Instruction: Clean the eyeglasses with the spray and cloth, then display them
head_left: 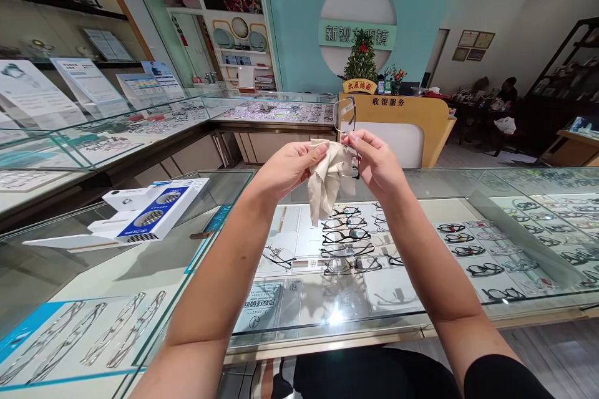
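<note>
In front of me, above the glass counter, both hands are raised and close together. My left hand [297, 165] pinches a cream cleaning cloth [324, 190] that drapes down from the fingers. My right hand [374, 156] is closed on a pair of thin-framed eyeglasses [345, 113], held upright on end, with one lens above the fingers and the other low beside the cloth. A fold of the cloth lies against the lower lens, partly hiding it. Dark temple arms show next to my right fingers.
Below my hands is a glass display counter [337, 315] with rows of eyeglasses [346, 235] inside. A white and blue display stand [154, 215] sits on the left glass top. Farther off stand a yellow cashier desk [433, 121] with a plant [360, 59], and a person [508, 90] at back right.
</note>
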